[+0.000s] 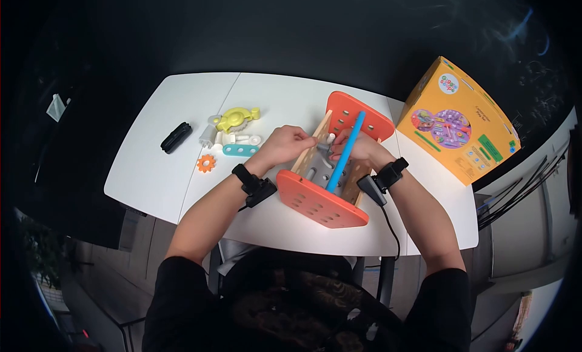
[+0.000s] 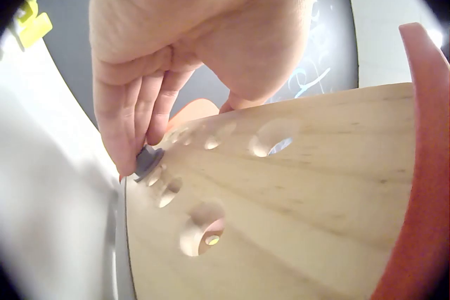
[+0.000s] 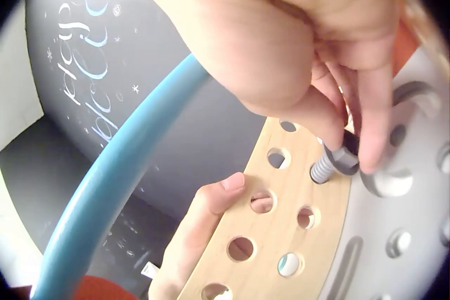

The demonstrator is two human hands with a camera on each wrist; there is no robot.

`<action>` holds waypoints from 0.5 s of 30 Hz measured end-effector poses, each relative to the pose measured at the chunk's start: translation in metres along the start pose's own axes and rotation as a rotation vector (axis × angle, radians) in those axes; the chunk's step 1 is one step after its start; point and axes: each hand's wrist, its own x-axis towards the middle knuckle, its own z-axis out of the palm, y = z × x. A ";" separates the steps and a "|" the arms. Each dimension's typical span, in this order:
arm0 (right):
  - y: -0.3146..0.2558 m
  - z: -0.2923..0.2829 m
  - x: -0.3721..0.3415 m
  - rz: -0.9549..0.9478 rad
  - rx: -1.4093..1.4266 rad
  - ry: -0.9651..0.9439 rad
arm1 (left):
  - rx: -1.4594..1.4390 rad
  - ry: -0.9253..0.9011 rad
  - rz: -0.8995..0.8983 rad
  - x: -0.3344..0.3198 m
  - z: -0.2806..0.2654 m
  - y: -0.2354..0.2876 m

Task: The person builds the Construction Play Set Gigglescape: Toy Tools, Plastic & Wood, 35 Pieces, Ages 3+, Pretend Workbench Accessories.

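Note:
A toy toolbox with orange end panels [image 1: 321, 200], a blue bar handle [image 1: 347, 149] and wooden sides stands on the table. My left hand [image 1: 286, 146] is at the wooden side panel [image 2: 316, 159], its thumb over the top edge and its fingers outside. Those fingertips hold the grey head of a bolt [image 2: 147, 162] against the panel. Inside the box, the bolt's threaded shaft [image 3: 321, 170] sticks out of a hole. My right hand [image 1: 361, 149], reaching in beside the handle, pinches a dark grey hex nut [image 3: 343, 159] at the shaft's end. A grey perforated board [image 3: 380, 244] lies within.
Left of the toolbox lie a yellow toy tool [image 1: 236, 118], white screws [image 1: 241, 139], a teal strip with holes [image 1: 240, 150] and an orange gear [image 1: 206, 163]. A black case [image 1: 176, 137] is farther left. A yellow box [image 1: 461, 122] stands at the right.

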 end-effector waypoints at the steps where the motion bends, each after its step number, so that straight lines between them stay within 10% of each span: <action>1: -0.001 0.000 -0.002 0.001 0.070 -0.009 | -0.001 0.001 -0.003 0.000 0.000 0.001; 15: -0.012 0.003 -0.009 0.033 0.032 -0.068 | 0.001 0.044 0.002 0.000 0.004 -0.003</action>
